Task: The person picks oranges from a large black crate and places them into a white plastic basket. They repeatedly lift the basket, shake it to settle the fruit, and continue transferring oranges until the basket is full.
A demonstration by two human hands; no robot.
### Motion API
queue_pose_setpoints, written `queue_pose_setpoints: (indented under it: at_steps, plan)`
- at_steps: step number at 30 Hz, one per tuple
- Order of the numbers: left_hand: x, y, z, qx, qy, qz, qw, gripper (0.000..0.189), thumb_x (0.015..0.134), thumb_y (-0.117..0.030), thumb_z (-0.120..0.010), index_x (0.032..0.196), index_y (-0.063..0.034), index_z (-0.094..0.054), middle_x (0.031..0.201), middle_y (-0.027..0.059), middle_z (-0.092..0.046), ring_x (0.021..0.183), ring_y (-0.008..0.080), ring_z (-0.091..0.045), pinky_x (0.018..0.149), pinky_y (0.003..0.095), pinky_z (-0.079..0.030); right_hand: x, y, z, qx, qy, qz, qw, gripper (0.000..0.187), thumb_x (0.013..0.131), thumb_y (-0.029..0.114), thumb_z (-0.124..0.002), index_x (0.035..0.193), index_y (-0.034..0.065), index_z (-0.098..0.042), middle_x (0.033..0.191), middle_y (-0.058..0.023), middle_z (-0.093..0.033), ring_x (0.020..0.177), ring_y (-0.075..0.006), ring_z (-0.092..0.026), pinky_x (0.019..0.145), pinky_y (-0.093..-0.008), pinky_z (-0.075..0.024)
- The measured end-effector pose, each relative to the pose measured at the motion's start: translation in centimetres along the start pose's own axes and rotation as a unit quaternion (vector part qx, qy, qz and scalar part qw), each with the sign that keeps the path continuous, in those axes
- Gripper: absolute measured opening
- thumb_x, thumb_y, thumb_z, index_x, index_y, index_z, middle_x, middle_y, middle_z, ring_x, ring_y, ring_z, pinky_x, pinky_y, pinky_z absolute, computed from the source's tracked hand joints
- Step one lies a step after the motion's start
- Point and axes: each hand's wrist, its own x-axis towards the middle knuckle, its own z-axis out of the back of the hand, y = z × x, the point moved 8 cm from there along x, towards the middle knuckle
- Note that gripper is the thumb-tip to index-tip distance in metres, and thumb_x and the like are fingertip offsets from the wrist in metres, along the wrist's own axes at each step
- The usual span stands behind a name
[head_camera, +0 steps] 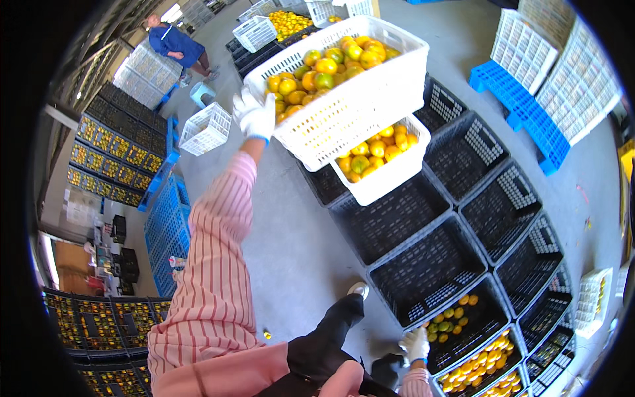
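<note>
My left hand [255, 113], in a white glove, is at the near-left end of a large white plastic crate [347, 116], its thumb over the rim. Orange and green-tinged citrus fruits [325, 67] fill this crate. It sits above a smaller white crate [377, 186] of orange fruits [379, 149], which rests over the black crates. My right hand [415, 343], also gloved, is low at the right, at the near rim of a black plastic crate [478, 322] with some citrus fruits [446, 321] inside. Whether its fingers hold anything is unclear.
Rows of black crates [412, 218] curve down the right side. White crates stand on a blue pallet [521, 111] at upper right. A person [176, 43] in blue stands at upper left, near a blue stool [202, 94] and a white crate [206, 130]. Stacked fruit crates [116, 154] are left.
</note>
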Motion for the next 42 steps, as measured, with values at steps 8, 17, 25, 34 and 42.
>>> queue_pose_setpoints:
  at_steps: [8, 17, 25, 34, 42]
  plan:
    - [2.0, 10.1, -13.1, -0.127, 0.243, 0.234, 0.933, 0.064, 0.085, -0.016, -0.069, 0.144, -0.006, -0.045, 0.13, 0.0269, -0.067, 0.121, 0.0436, -0.064, 0.102, 0.0471, -0.052, -5.4, 17.9, -28.8, -0.173, 0.152, 0.153, 0.961, 0.046, 0.106, 0.043, -0.052, 0.121, 0.003, -0.068, 0.108, -0.0126, -0.073, 0.09, -0.0269, -0.073, 0.08, -0.0372, -0.0574]
    - [1.9, 8.5, -11.8, -0.184, 0.233, 0.285, 0.911, 0.056, 0.087, -0.01, -0.063, 0.14, -0.0017, -0.047, 0.131, 0.0283, -0.065, 0.121, 0.046, -0.063, 0.104, 0.048, -0.05, -15.6, 57.1, -55.6, -0.346, -0.066, 0.633, 0.689, 0.077, 0.101, 0.06, -0.047, 0.152, 0.0024, -0.044, 0.151, -0.0273, -0.051, 0.138, -0.0453, -0.051, 0.116, -0.0461, -0.0391]
    - [1.1, 9.6, -13.4, -0.36, 0.244, 0.333, 0.837, 0.071, 0.091, -0.013, -0.065, 0.153, 0.0039, -0.034, 0.141, 0.0304, -0.057, 0.13, 0.0432, -0.058, 0.11, 0.0456, -0.045, -11.5, 71.0, -73.4, -0.591, -0.216, 0.601, 0.492, 0.046, 0.098, 0.04, -0.05, 0.138, 0.0187, -0.058, 0.146, -0.0116, -0.058, 0.137, -0.0351, -0.053, 0.111, -0.0509, -0.0444]
    - [1.6, 10.1, -13.7, -0.424, 0.241, 0.306, 0.817, 0.071, 0.092, -0.01, -0.064, 0.154, 0.0064, -0.033, 0.137, 0.0266, -0.06, 0.125, 0.0387, -0.06, 0.11, 0.0409, -0.045, -8.4, 75.1, -73.0, -0.659, -0.243, 0.535, 0.469, 0.035, 0.093, 0.027, -0.058, 0.123, 0.0136, -0.069, 0.124, -0.0178, -0.07, 0.117, -0.039, -0.066, 0.098, -0.0498, -0.0533]
    - [7.3, 16.2, -16.2, -0.247, 0.417, 0.193, 0.853, 0.052, 0.1, -0.032, -0.062, 0.142, -0.005, -0.051, 0.123, 0.0237, -0.069, 0.113, 0.0386, -0.067, 0.099, 0.0446, -0.051, -17.7, 57.0, -56.0, -0.628, -0.237, 0.463, 0.58, 0.041, 0.095, 0.041, -0.062, 0.116, 0.0062, -0.068, 0.108, -0.0257, -0.071, 0.102, -0.0448, -0.068, 0.089, -0.0545, -0.0539]
